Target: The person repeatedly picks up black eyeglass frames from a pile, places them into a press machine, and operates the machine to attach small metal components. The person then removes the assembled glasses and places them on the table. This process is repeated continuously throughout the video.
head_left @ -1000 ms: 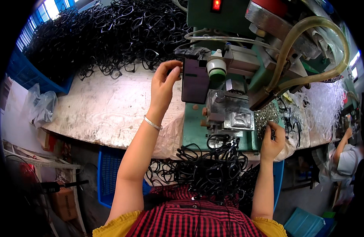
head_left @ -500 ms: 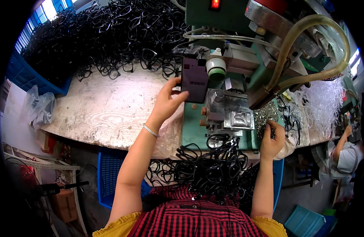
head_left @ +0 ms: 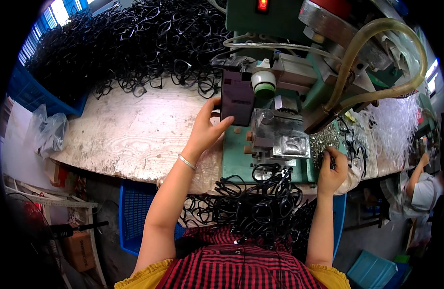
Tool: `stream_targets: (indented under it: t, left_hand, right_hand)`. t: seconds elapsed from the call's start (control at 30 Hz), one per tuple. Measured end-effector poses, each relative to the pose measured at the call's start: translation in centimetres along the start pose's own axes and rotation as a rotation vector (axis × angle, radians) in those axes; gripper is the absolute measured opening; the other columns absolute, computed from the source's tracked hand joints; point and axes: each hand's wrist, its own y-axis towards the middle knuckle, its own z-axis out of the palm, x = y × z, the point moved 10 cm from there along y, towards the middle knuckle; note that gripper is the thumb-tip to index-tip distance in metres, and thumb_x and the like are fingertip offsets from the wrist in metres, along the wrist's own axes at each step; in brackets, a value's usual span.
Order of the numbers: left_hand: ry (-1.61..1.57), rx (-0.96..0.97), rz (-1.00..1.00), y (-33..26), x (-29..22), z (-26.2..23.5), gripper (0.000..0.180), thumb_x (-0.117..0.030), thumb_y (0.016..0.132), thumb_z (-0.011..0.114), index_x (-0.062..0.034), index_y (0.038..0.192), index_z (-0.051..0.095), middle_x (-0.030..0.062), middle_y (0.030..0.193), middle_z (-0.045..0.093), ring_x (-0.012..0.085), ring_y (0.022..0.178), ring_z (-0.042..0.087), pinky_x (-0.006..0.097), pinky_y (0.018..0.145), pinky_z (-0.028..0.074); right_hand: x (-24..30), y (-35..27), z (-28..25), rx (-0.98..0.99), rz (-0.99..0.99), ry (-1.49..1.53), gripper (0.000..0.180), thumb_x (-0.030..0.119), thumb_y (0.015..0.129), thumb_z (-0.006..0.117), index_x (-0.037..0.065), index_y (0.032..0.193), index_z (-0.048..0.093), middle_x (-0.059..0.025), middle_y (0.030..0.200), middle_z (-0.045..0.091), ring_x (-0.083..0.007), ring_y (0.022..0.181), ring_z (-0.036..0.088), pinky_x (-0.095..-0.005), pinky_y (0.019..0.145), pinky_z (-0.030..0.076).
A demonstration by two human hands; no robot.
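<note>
Head view: your pale wooden workbench (head_left: 135, 130) spans the middle of the frame, with a heap of black eyeglass frames (head_left: 149, 38) across the upper left. At upper right rises a green bench machine (head_left: 241, 24), a thick yellowish hose (head_left: 419, 53) looping beside it. More black eyeglass frames (head_left: 255, 207) lie tangled at lower centre, in front of your checked apron (head_left: 231, 265). Right of centre, a silvery metal fixture (head_left: 293, 144) sits on the machine's green base. Just above centre is a dark smartphone (head_left: 236, 101); your left hand (head_left: 206, 127) is at its left edge, thumb over the lower corner and apart from the fingers, though whether they grip it cannot be told. Right of the fixture, your right hand (head_left: 334, 176) curls beside a pile of small glittering bits (head_left: 325, 139), thumb near forefinger; whether it pinches anything cannot be told. A silvery bracelet (head_left: 187, 161) rings your left wrist.
</note>
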Motion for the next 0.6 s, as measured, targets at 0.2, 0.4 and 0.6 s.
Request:
stream_targets:
  t: [0.2,0.4,0.6]
  left_hand:
    - [-0.085,0.061,-0.104,-1.2,0.7,0.8,0.047,-0.006,0.084,0.069,0.0001,0.128,0.053,0.0087,0.123,0.059,0.0179,0.109,0.057,0.033,0.095,0.046]
    - [-0.086,0.077,-0.075,-1.1,1.6,0.8,0.048,-0.004,0.083,0.068,0.0,0.129,0.052,0.0081,0.125,0.058,0.0179,0.111,0.057,0.033,0.097,0.046]
    - [-0.142,0.093,-0.087,-1.2,2.2,0.6,0.049,-0.001,0.083,0.066,0.0002,0.131,0.052,0.0085,0.127,0.056,0.0182,0.112,0.057,0.033,0.097,0.046]
  right_hand:
    - [-0.1,-0.1,0.1,-0.01,-0.011,-0.004,0.012,-0.003,0.081,0.067,0.002,0.092,0.07,-0.0099,0.09,0.07,-0.025,0.084,0.064,-0.0343,0.083,0.047]
    - [-0.1,0.0,0.1,-0.006,-0.007,0.003,0.012,-0.003,0.082,0.066,0.001,0.092,0.07,-0.0101,0.089,0.069,-0.0251,0.083,0.064,-0.0341,0.079,0.047]
    - [-0.1,0.0,0.1,-0.008,-0.012,0.013,0.011,-0.003,0.082,0.066,0.001,0.092,0.069,-0.0101,0.089,0.069,-0.0252,0.082,0.064,-0.0336,0.079,0.047]
